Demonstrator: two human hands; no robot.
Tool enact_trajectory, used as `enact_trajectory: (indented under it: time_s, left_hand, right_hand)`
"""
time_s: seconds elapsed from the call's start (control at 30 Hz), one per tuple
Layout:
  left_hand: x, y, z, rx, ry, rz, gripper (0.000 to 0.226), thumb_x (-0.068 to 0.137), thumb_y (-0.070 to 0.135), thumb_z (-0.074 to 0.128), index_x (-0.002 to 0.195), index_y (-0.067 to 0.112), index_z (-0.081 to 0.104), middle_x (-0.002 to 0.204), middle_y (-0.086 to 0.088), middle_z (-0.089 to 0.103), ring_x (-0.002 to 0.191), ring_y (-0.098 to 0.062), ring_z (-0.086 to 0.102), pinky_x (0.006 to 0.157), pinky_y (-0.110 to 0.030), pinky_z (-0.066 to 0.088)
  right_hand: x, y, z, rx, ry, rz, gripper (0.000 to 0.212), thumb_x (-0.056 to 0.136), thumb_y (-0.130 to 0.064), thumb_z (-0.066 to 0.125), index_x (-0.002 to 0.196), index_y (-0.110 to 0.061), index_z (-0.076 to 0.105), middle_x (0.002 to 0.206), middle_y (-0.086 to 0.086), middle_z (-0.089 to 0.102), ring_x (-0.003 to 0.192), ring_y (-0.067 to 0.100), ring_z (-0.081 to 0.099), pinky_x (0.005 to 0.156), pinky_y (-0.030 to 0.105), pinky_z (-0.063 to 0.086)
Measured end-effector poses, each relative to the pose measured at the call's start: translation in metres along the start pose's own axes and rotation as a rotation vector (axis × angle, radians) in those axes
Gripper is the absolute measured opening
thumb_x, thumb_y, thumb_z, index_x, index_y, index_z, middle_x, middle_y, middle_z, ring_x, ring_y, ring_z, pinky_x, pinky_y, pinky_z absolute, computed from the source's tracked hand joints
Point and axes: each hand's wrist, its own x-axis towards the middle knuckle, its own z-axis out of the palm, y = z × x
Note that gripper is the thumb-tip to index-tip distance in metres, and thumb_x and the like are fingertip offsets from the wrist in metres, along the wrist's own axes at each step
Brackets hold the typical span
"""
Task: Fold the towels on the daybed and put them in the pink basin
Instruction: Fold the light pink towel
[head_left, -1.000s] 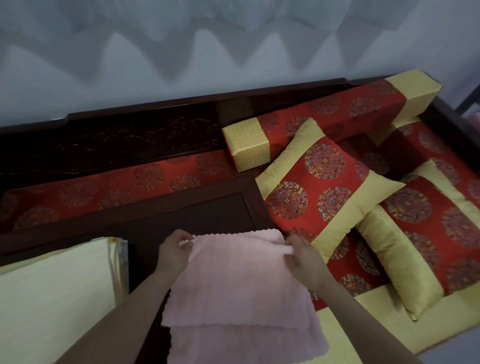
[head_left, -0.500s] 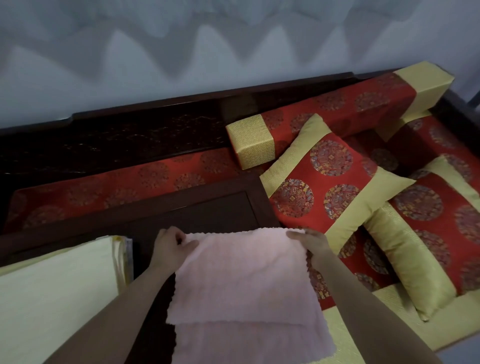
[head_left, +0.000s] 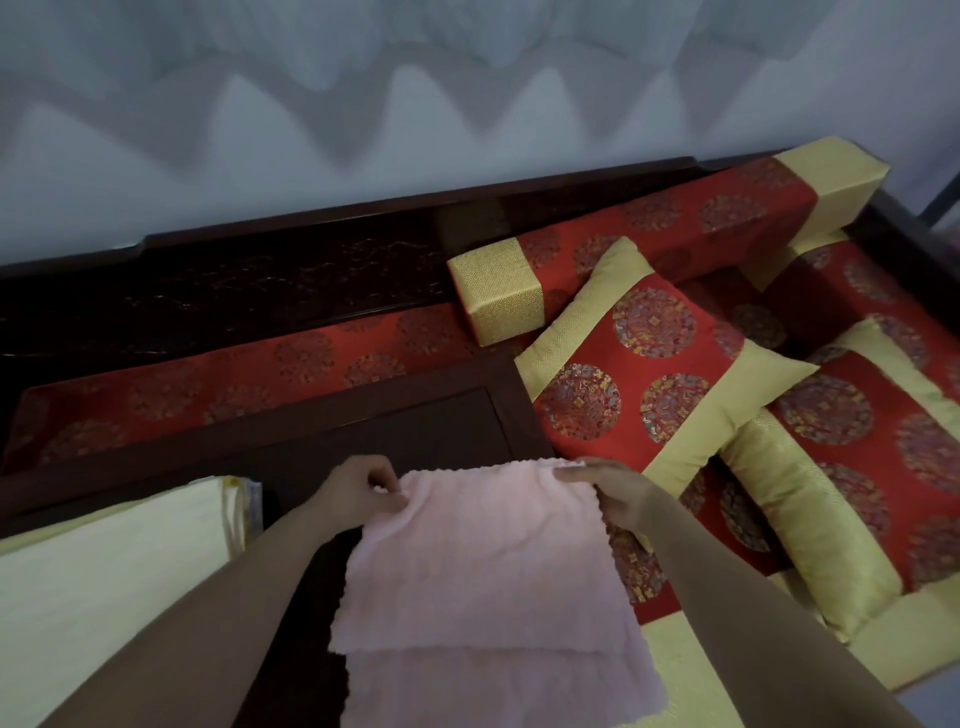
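A pale pink towel (head_left: 483, 566) hangs folded over in front of me, its upper layer ending in a frayed edge above a lower layer. My left hand (head_left: 358, 486) pinches the towel's top left corner. My right hand (head_left: 608, 486) pinches the top right corner, fingers pointing left along the top edge. The towel is stretched between both hands over the dark wooden daybed table (head_left: 395, 421). No pink basin is in view.
A cream folded cloth (head_left: 104, 587) lies at the lower left. Red and gold cushions (head_left: 654, 364) and a long bolster (head_left: 649, 244) fill the right of the daybed. The dark carved backrest (head_left: 234, 291) runs along the wall.
Both hands have spread the towel's top edge flat and taut, and the right hand has slid out to the corner. The view has shifted slightly.
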Motion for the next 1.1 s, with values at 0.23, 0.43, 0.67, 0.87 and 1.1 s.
enact_trajectory:
  time_s: [0.23,0.43,0.67,0.87,1.1]
  left_hand:
    - [-0.020,0.014,-0.041,-0.218,-0.157,-0.102,0.019,0.076,0.014,0.078,0.069,0.013,0.059,0.065,0.000,0.059,0.063,-0.013,0.053,0.056,-0.022,0.043]
    - [-0.030,0.010,-0.049,-0.394,-0.173,-0.179,0.016,0.077,0.010,0.076,0.073,0.011,0.060,0.076,-0.003,0.061,0.075,-0.013,0.057,0.068,-0.024,0.048]
    - [-0.043,0.042,-0.071,-0.600,-0.145,-0.051,0.047,0.041,0.031,0.091,0.069,0.010,0.060,0.062,0.001,0.067,0.058,-0.006,0.063,0.052,-0.016,0.049]
    - [-0.057,0.098,-0.126,-0.513,0.086,0.124,0.017,0.063,0.014,0.079,0.066,0.017,0.063,0.068,0.002,0.070,0.069,-0.009,0.063,0.066,-0.021,0.048]
    - [-0.098,0.162,-0.203,-0.536,0.401,0.307,0.015,0.071,-0.007,0.072,0.069,0.002,0.060,0.077,-0.010,0.073,0.068,-0.012,0.067,0.068,-0.018,0.057]
  right_hand:
    - [0.004,0.000,-0.009,-0.355,0.248,-0.053,0.071,0.047,-0.025,0.094,0.110,-0.004,0.067,0.118,0.010,0.064,0.114,0.027,0.057,0.104,0.042,0.043]
    - [-0.006,-0.005,-0.013,-0.494,0.409,-0.285,0.033,0.070,-0.024,0.083,0.097,-0.006,0.075,0.095,0.005,0.070,0.091,0.019,0.061,0.078,0.028,0.042]
    - [-0.037,-0.028,-0.005,-0.387,0.551,-0.824,0.014,0.084,-0.022,0.071,0.092,-0.011,0.075,0.077,-0.001,0.071,0.057,0.003,0.060,0.061,0.030,0.047]
    - [-0.085,-0.103,-0.003,-0.304,0.558,-1.071,0.008,0.083,-0.022,0.071,0.091,-0.021,0.074,0.088,0.000,0.073,0.082,0.015,0.067,0.074,0.032,0.052]
    - [-0.171,-0.203,0.003,-0.482,0.404,-1.226,0.005,0.076,-0.014,0.078,0.077,-0.017,0.075,0.085,-0.002,0.073,0.085,0.017,0.066,0.081,0.029,0.049]
